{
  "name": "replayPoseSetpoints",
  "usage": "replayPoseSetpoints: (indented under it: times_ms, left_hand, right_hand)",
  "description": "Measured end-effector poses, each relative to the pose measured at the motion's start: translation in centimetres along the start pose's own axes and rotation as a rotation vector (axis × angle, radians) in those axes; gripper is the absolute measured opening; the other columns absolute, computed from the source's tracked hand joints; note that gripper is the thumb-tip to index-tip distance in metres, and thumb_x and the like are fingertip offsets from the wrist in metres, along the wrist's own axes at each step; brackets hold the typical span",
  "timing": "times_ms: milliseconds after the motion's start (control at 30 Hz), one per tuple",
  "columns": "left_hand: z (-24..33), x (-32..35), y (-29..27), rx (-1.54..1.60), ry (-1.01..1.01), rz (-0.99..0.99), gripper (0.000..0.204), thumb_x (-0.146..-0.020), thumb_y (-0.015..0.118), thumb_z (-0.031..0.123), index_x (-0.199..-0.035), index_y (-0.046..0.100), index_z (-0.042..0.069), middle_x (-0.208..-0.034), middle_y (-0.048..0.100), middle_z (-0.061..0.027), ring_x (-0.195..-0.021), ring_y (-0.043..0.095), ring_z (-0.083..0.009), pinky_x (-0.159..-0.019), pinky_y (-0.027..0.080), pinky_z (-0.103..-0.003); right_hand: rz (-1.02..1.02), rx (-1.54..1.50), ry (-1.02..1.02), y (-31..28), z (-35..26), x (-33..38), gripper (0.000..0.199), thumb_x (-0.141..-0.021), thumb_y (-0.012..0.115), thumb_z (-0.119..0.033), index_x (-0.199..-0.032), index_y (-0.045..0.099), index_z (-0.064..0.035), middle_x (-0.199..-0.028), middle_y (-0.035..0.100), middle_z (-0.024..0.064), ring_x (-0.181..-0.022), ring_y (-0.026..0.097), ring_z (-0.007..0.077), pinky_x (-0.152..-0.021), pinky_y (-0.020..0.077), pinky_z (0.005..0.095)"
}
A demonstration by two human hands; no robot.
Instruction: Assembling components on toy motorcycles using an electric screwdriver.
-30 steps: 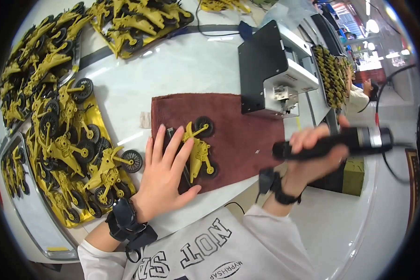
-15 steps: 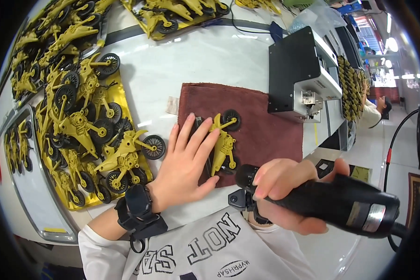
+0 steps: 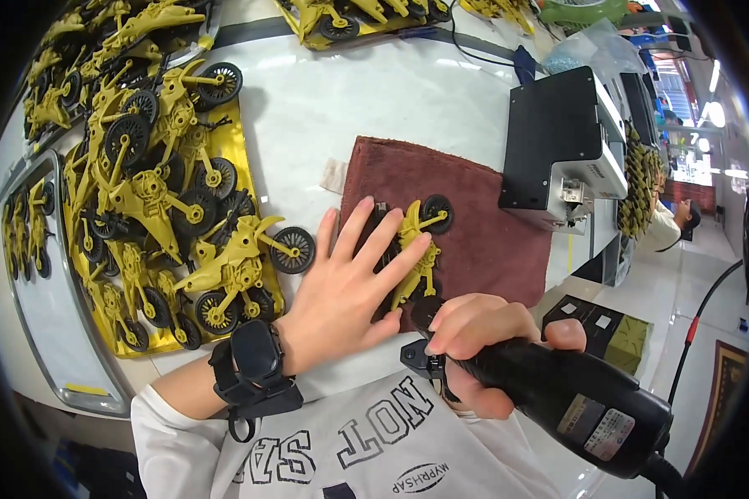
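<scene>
My left hand (image 3: 349,279) lies flat with spread fingers over a slim dark block (image 3: 382,208), mostly hidden beneath it. Its index finger touches a yellow toy motorcycle (image 3: 419,249) with a black wheel (image 3: 438,214). The toy lies on its side on a dark red cloth (image 3: 483,233). In my right hand (image 3: 487,341) is a black electric screwdriver (image 3: 591,399), fingers wrapped round its grip. The tool slants, its front end near the toy's lower end, by my left thumb. The fingers hide part of the tool, and its bit cannot be made out.
Many yellow toy motorcycles (image 3: 166,195) are heaped on a yellow sheet at left, beside a grey-rimmed tray (image 3: 79,366) with more. A black and silver box machine (image 3: 558,150) stands at the cloth's far right. A cable (image 3: 691,328) hangs at right. Further off is another person (image 3: 674,220).
The screwdriver's front end has come closer to the toy, and its rear has swung downward. My left hand stays flat on the cloth. The whole view has shifted slightly.
</scene>
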State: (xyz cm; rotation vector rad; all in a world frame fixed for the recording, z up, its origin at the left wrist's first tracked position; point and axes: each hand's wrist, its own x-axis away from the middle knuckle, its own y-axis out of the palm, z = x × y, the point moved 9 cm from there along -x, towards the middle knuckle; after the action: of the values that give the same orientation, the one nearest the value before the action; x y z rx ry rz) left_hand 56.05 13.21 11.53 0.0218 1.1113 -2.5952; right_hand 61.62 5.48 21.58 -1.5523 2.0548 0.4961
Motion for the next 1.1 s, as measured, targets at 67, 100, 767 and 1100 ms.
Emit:
replayPoseSetpoints:
  times_ms: [67,100,767,1100]
  left_hand:
    - [0.3,-0.1,0.0,-0.003,0.008,-0.001,0.079,-0.067,0.072,0.034,-0.139,0.042,0.019,-0.144,0.033,-0.0173,-0.133,0.026,-0.0441,-0.105,0.020,-0.064]
    - [0.4,-0.2,-0.1,-0.010,0.013,0.005,0.079,-0.067,0.072,0.035,-0.139,0.043,0.019,-0.143,0.033,-0.0173,-0.132,0.026,-0.0440,-0.105,0.019,-0.063]
    - [1.0,-0.5,0.2,-0.093,0.030,-0.021,0.078,-0.065,0.071,0.032,-0.137,0.046,0.017,-0.142,0.033,-0.0201,-0.131,0.026,-0.0464,-0.105,0.018,-0.063]
    - [1.0,-0.2,-0.2,-0.075,0.042,-0.012,0.068,-0.066,0.072,0.029,-0.131,0.053,0.020,-0.145,0.030,-0.0212,-0.133,0.024,-0.0466,-0.105,0.020,-0.062]
  right_hand:
    - [0.038,-0.026,-0.003,-0.2,-0.1,0.1,0.084,-0.071,0.083,-0.021,-0.133,0.027,-0.0071,-0.097,0.061,0.0219,-0.079,0.061,0.0340,-0.070,0.0493,0.0487]
    - [0.044,-0.020,-0.005,-0.4,0.0,0.1,0.084,-0.071,0.083,-0.021,-0.133,0.027,-0.0071,-0.097,0.061,0.0219,-0.079,0.061,0.0340,-0.070,0.0493,0.0487]
    - [0.952,0.645,-0.088,-22.5,-5.7,-3.5,0.041,-0.093,0.054,-0.031,-0.119,0.044,-0.0024,-0.061,0.052,0.0069,-0.046,0.050,0.0159,-0.046,0.0447,0.0290]
    - [0.456,0.013,-0.168,-6.6,-3.6,-2.1,0.081,-0.088,0.055,-0.054,-0.139,0.015,-0.0050,-0.073,0.057,0.0189,-0.053,0.056,0.0291,-0.054,0.0499,0.0404]
